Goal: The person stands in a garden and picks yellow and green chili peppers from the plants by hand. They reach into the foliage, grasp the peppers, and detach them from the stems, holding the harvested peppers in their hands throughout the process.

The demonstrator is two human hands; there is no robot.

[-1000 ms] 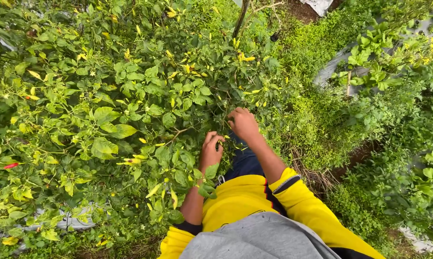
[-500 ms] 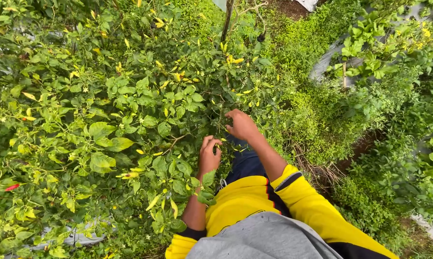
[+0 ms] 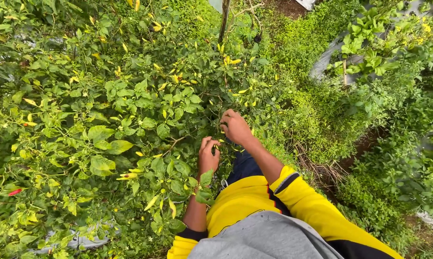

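- Our left hand (image 3: 208,156) curls narrowly around small pale yellow chilli pods (image 3: 218,142) deep in the leafy green pepper bush (image 3: 130,110); a loose grip could drop them into the foliage.
- Our right hand (image 3: 235,126) reaches among the twigs, its grip hidden, so we cannot tell what it holds; tugging could snap a branch.

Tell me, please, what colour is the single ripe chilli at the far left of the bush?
Red, in the head view: the ripe chilli among pale yellow ones.
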